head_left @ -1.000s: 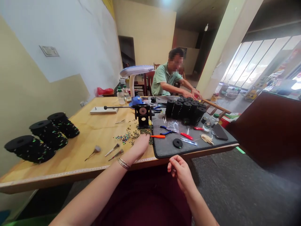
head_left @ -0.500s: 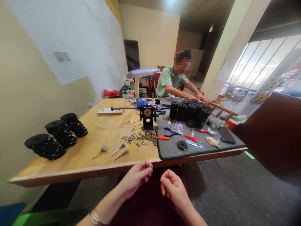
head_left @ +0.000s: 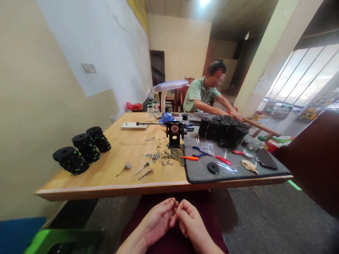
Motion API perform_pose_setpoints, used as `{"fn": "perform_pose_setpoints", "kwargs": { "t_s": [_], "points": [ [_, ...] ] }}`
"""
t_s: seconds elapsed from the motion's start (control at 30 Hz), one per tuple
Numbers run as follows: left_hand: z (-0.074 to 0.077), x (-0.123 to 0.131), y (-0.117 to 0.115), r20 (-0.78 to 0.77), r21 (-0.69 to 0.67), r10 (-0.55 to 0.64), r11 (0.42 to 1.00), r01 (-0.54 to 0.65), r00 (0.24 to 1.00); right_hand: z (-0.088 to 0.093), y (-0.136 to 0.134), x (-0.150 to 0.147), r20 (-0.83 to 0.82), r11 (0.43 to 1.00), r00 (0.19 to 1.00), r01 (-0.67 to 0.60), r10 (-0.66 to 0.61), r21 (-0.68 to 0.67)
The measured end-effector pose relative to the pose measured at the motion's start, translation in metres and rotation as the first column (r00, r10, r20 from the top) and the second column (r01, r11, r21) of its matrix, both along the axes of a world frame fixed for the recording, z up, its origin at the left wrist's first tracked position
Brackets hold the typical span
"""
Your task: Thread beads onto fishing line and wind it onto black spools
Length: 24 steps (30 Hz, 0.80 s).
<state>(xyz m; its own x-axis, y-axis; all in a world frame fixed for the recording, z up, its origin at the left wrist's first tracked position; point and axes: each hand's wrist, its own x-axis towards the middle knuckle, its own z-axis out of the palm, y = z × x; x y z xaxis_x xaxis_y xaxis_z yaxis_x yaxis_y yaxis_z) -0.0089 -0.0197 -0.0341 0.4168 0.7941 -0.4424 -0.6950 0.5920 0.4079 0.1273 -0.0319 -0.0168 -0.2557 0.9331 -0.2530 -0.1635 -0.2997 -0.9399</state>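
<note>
My left hand (head_left: 160,219) is held palm up over my lap, in front of the table edge. Its thumb and fingertips close on a tiny speck too small to name. Right beside it, my right hand (head_left: 191,220) is curled in a pinch, its fingertips touching or nearly touching the left ones; whatever it holds is hidden. On the table (head_left: 106,173) beyond lie loose small beads (head_left: 155,156) and a heap of tiny brownish pieces (head_left: 174,155). A black machine with a dial (head_left: 174,134) stands behind the heap.
Black foam spools (head_left: 84,146) stand at left, more (head_left: 225,128) on the grey mat (head_left: 196,176). The mat also bears an orange-handled tool (head_left: 190,158), blue-handled pliers (head_left: 200,151) and a black ring (head_left: 213,167). A co-worker (head_left: 198,95) reaches over the far right.
My two hands have come together, fingertips meeting, and sit lower before the table edge. The view has swung slightly left, so the table appears further right.
</note>
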Motion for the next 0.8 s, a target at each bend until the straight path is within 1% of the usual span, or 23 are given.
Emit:
{"fn": "perform_pose_setpoints", "kwargs": {
  "t_s": [0.1, 0.37, 0.8],
  "points": [
    [-0.001, 0.0, -0.0001, -0.005, -0.015, -0.001, 1.0, 0.001, 1.0, -0.0006, 0.0003, 0.0001, 0.01, 1.0, 1.0, 0.006, -0.006, -0.001],
    [0.0022, 0.0027, 0.0005, -0.005, -0.036, -0.005, 0.999, 0.005, 1.0, -0.0031, 0.0012, -0.0004, -0.011, 1.0, 1.0, 0.0, 0.0, 0.002],
    [0.0028, 0.0033, 0.0007, -0.012, -0.021, 0.012, 1.0, -0.012, 1.0, -0.0043, 0.0008, 0.0001, -0.014, 1.0, 1.0, -0.001, 0.002, 0.013]
  ]
}}
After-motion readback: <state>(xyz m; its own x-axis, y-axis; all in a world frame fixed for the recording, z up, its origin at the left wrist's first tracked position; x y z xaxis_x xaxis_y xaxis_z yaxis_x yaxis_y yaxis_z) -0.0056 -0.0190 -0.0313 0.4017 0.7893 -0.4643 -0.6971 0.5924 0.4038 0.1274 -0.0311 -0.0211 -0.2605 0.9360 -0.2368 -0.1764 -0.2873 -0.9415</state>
